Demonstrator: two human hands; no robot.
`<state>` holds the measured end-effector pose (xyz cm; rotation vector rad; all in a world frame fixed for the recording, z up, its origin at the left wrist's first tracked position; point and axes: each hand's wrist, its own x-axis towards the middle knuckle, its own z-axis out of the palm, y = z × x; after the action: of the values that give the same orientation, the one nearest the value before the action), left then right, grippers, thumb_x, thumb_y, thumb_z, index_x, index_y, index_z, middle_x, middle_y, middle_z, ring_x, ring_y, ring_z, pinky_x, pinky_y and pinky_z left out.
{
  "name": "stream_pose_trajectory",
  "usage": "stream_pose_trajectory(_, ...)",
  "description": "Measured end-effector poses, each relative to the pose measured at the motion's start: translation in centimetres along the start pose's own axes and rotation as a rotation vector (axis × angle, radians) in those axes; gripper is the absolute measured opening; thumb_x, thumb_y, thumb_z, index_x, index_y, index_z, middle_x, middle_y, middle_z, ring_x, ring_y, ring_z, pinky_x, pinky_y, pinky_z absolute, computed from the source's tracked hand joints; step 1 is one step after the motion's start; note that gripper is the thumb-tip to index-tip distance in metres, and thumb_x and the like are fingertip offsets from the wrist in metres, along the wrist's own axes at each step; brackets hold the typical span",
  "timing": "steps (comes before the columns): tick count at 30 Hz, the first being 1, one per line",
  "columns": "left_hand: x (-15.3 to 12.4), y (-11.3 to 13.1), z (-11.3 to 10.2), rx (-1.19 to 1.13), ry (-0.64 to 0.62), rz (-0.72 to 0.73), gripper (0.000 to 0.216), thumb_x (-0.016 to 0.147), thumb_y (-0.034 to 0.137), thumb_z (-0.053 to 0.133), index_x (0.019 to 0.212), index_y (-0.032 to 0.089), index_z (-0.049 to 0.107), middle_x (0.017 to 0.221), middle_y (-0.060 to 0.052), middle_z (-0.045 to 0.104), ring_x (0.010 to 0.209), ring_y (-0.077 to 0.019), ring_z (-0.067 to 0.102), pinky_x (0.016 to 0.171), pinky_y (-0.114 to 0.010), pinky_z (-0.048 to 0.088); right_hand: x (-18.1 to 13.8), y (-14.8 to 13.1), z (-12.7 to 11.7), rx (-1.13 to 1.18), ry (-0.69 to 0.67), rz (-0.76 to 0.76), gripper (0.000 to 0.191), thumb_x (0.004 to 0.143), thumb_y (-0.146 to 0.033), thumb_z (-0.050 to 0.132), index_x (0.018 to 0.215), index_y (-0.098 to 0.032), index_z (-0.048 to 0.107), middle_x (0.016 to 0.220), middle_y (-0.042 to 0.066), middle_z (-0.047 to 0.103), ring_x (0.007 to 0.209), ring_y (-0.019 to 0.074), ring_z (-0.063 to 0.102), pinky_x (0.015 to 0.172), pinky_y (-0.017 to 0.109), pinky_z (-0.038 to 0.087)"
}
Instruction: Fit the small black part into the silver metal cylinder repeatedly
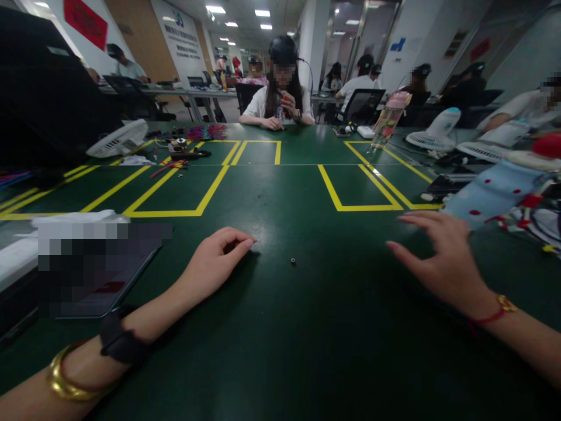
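On the dark green tabletop lies a small metal nut or ring, too tiny to name surely. To its left rests my left hand, thumb and forefinger pinched together; whether anything is between the tips I cannot make out. My right hand is well to the right of the small metal piece. Its thumb and fingers are spread apart, and nothing shows between them. Close beyond the right fingers stands a light blue dotted thing.
A tablet-like dark screen lies left of my left forearm. Yellow tape lines mark the table. Wires, a white fan and a pink-lidded bottle are farther back. A person sits opposite.
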<state>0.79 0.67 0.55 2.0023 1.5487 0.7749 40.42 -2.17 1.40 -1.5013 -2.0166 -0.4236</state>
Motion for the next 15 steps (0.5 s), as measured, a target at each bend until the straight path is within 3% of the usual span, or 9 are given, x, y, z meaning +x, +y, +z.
stream_pose_trajectory(3, 0.0, -0.2, 0.0, 0.011, -0.008, 0.006, 0.033, 0.087, 0.049, 0.050, 0.092, 0.022, 0.067, 0.099, -0.005, 0.066, 0.089, -0.0231, 0.061, 0.078, -0.036, 0.047, 2.0, -7.2, 2.3, 0.373, -0.345, -0.162, 0.041, 0.081, -0.043, 0.059, 0.118, -0.025, 0.058, 0.120, 0.007, 0.056, 0.112, 0.0204, 0.050, 0.094, 0.040, 0.043)
stream_pose_trajectory(6, -0.1, -0.4, -0.1, 0.013, -0.017, 0.012, 0.031, 0.087, 0.047, 0.050, 0.092, 0.022, 0.067, 0.099, -0.005, 0.066, 0.089, -0.0225, 0.061, 0.078, -0.036, 0.047, 3.6, -12.1, 4.9, 0.519, -0.483, -0.257, 0.031, 0.083, -0.042, 0.057, 0.107, -0.026, 0.065, 0.109, 0.005, 0.062, 0.101, 0.0177, 0.053, 0.087, 0.038, 0.045)
stream_pose_trajectory(8, -0.1, -0.4, -0.2, 0.016, -0.017, 0.022, 0.031, 0.088, 0.046, 0.050, 0.091, 0.021, 0.067, 0.098, -0.005, 0.065, 0.090, -0.0226, 0.060, 0.079, -0.036, 0.047, 4.3, -13.1, 5.7, 0.547, -0.508, -0.281, 0.021, 0.087, -0.036, 0.053, 0.094, -0.024, 0.068, 0.096, 0.003, 0.064, 0.093, 0.0152, 0.055, 0.084, 0.035, 0.046)
stream_pose_trajectory(11, -0.2, -0.3, -0.3, 0.019, -0.017, 0.028, 0.030, 0.088, 0.045, 0.050, 0.091, 0.022, 0.068, 0.098, -0.006, 0.065, 0.090, -0.0228, 0.060, 0.078, -0.036, 0.047, 4.4, -10.8, 4.5, 0.496, -0.412, -0.205, 0.020, 0.089, -0.032, 0.049, 0.093, -0.024, 0.066, 0.093, 0.001, 0.065, 0.088, 0.0128, 0.058, 0.080, 0.030, 0.047)
stream_pose_trajectory(15, -0.2, -0.1, -0.2, 0.001, -0.023, 0.033, 0.029, 0.088, 0.045, 0.050, 0.091, 0.022, 0.068, 0.099, -0.005, 0.066, 0.089, -0.0224, 0.060, 0.077, -0.035, 0.047, 3.3, -2.7, 0.1, 0.178, -0.151, -0.036, 0.020, 0.088, -0.033, 0.051, 0.097, -0.023, 0.065, 0.100, 0.005, 0.066, 0.094, 0.0162, 0.059, 0.085, 0.032, 0.045)
